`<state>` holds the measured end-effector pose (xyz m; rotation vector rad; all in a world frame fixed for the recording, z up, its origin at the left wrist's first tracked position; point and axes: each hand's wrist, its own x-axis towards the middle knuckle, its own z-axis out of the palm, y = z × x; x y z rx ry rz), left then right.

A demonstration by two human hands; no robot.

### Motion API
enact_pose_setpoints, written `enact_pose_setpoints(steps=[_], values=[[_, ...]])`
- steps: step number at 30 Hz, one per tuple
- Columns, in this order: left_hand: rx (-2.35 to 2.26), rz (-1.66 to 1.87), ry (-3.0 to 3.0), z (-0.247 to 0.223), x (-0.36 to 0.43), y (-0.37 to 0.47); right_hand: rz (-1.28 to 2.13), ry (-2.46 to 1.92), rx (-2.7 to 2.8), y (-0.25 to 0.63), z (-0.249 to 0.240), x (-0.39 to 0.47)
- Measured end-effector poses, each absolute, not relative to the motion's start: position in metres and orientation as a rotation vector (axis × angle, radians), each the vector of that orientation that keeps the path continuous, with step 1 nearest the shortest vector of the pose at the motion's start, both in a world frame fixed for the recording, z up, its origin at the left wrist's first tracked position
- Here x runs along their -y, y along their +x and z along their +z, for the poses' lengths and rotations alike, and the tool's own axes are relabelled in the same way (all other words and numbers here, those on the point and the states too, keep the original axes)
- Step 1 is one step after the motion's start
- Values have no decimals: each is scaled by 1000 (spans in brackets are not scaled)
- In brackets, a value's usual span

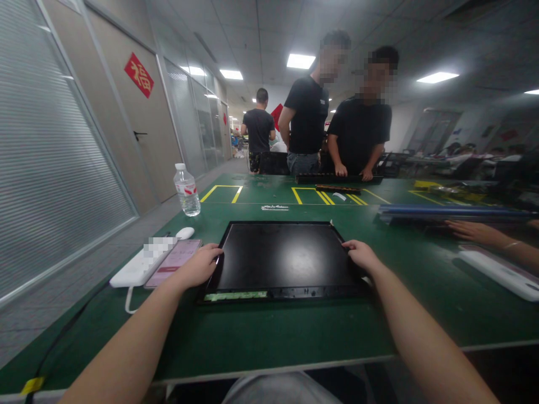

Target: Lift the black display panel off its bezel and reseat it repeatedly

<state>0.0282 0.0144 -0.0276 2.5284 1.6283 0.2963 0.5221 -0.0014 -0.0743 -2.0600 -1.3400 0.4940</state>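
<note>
A black flat display panel [282, 252] lies face up in front of me on the green table, a green circuit strip [236, 295] showing along its near left edge. My left hand [205, 262] grips the panel's left side, thumb on the frame and the other fingers partly hidden. On the opposite side, my right hand [361, 258] is closed on the right edge, its lower fingers tucked behind the frame. Close to my left hand lie a phone with a pinkish screen [179, 259] and a white power bank [141, 264] with a cable.
A water bottle [187, 191] stands at the table's left edge, beyond a white mouse [185, 233]. Another person's hand [475, 231] is at the right, near a blue bar [446, 212] and a white case [499, 272]. Two people stand across the green table [269, 342].
</note>
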Motion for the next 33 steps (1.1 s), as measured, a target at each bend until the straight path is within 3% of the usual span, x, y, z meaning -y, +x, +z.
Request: enact_pose_setpoints(steps=[33], values=[[-1697, 390, 2403, -27, -11, 29, 602, -2000, 1248, 525, -72, 2]])
